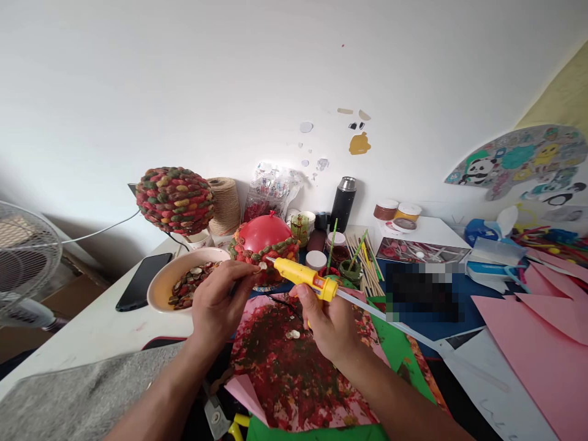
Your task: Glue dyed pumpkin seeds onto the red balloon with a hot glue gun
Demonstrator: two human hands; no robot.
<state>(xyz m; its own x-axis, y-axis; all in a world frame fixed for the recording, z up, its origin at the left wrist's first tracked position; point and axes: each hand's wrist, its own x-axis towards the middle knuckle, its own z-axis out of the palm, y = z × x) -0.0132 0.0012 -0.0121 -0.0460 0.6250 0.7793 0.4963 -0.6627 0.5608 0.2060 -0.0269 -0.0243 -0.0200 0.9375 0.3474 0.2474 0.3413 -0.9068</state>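
Note:
My right hand (328, 321) is wrapped round a yellow hot glue gun (305, 277), and a long clear glue stick (390, 321) sticks out of its back. The nozzle points left, close to a small pale pistachio shell (263, 266) pinched in the fingertips of my left hand (225, 297). Just behind both hands stands a red balloon (269, 236), its lower part ringed with painted shells (275, 250) in red, green and orange. Left of it, a cream bowl (158, 294) holds many painted shells. Loose pale shells (293, 334) lie on the paint-stained pink paper (303, 380) below my hands.
A finished-looking shell-covered ball (175, 201) stands at the back left beside a twine spool (225, 205). Behind are a black thermos (343, 204), paint jars (337, 254) and wooden sticks (367, 269). A phone (144, 282) lies left; pink paper sheets (528, 349) lie right.

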